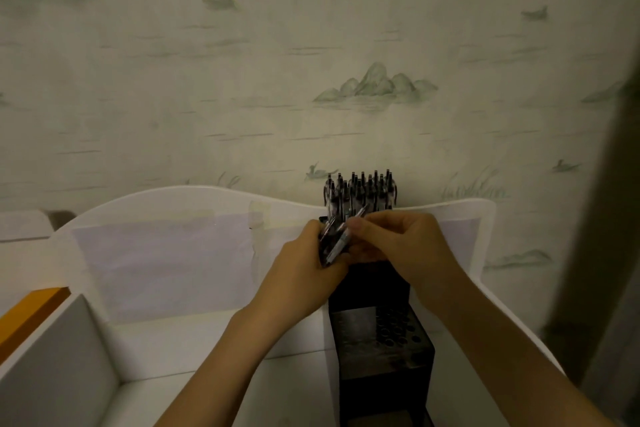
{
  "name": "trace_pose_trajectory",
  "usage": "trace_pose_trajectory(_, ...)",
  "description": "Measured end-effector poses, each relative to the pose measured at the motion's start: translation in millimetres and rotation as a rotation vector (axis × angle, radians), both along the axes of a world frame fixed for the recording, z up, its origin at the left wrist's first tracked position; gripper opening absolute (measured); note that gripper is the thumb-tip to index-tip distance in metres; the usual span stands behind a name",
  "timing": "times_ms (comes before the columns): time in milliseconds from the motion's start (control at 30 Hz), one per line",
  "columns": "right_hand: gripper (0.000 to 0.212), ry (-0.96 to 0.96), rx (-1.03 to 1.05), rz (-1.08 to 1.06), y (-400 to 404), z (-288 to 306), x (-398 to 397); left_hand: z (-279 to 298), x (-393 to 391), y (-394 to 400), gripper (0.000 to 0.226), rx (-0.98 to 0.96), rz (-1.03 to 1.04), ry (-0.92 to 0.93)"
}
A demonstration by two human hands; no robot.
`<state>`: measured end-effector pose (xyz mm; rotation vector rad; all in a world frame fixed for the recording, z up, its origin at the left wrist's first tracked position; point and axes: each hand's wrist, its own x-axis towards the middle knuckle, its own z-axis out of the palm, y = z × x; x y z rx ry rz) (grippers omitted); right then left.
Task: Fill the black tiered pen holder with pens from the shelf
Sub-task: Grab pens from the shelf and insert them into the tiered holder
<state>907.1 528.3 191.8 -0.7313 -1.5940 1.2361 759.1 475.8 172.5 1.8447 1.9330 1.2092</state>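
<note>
Two forearms enter from the lower edge of the frame and converge at centre. At lower centre-right, the black tiered pen holder [381, 340] is seen standing on the white shelf [214, 340]; its lowest tier shows a grid of open round holes, and the tier above it is largely covered by the hands. A white partition [62, 357] is seen at lower left, with an orange strip [31, 312] beside it at the left edge.

Above the middle tier, the left hand [304, 263] is curled round a bundle of pens [334, 243], which is held tilted, tips directed up and to the right. The right hand [401, 246] is bent inward, its thumb and fingertips pinching one pen of that bundle near its upper end. The two hands touch over the bundle.

Behind the hands, the top tier is filled with a cluster of upright pens [360, 192], packed close together. A curved white back panel [173, 218] of the shelf, with pale paper taped to it, is seen across the middle of the frame. Farthest back, wallpaper [374, 83] printed with green hills and ducks fills the upper frame.
</note>
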Motion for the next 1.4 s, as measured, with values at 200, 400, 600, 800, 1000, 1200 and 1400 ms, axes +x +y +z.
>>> trace_pose_trajectory(200,0.007,0.209,0.011,-0.176,13,36,26,-2,-4,-5,0.023,0.010,0.004,0.048)
trace_pose_trajectory(400,0.008,-0.070,0.453,-0.557,46,54,42,-2,-5,-5,0.020,0.042,0.003,-0.016)
trace_pose_trajectory(600,0.019,-0.313,0.612,-0.634,76,44,34,-1,-5,-5,0.024,0.058,0.003,-0.007)
trace_pose_trajectory(800,0.014,-0.385,0.581,-0.617,91,33,24,-2,-10,-9,0.022,0.063,0.003,-0.003)
trace_pose_trajectory(1000,0.022,-0.478,0.485,-0.543,100,14,17,-2,-12,-11,0.024,0.076,0.018,-0.018)
trace_pose_trajectory(1200,0.027,-0.391,0.431,-0.531,100,0,17,-2,-13,-9,0.025,0.067,0.016,-0.007)
trace_pose_trajectory(1400,0.026,-0.318,0.592,-0.526,75,-1,19,-4,-12,-7,0.021,0.051,-0.009,-0.039)
